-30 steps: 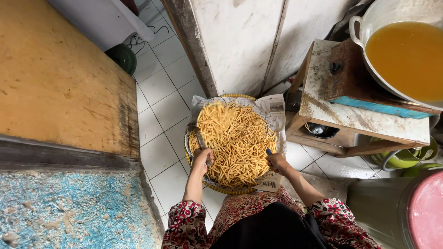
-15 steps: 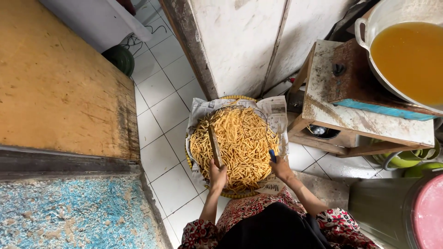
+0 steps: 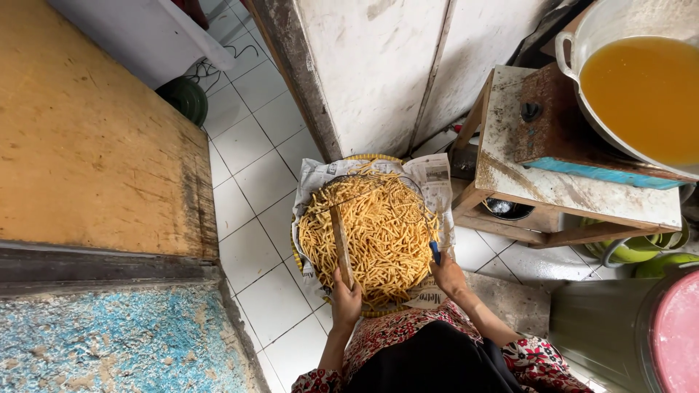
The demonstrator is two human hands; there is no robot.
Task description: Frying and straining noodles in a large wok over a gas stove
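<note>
Left hand (image 3: 346,300) is clamped on a wooden handle (image 3: 341,244) whose long axis runs straight away from it, over the fried sticks (image 3: 378,236) in the paper-lined tray (image 3: 309,178) on the floor. Right hand (image 3: 449,275), at the tray's right edge, grips a blue-tipped tool (image 3: 435,252). Both forearms are extended forward.

Two hands work here: the left hand (image 3: 345,300) grips one wooden handle (image 3: 341,244), and the right hand (image 3: 447,275) holds one blue-handled tool (image 3: 434,251). One round basket (image 3: 295,251) sits near on the floor, lined with newspaper (image 3: 313,175) and heaped with fried yellow sticks (image 3: 378,236), too many to count. One wire skimmer (image 3: 386,193) lies over them. On the right, one big pot of oil (image 3: 644,91) rests on one wooden stand (image 3: 553,185). Far left, one green bucket (image 3: 186,98) stands.
</note>
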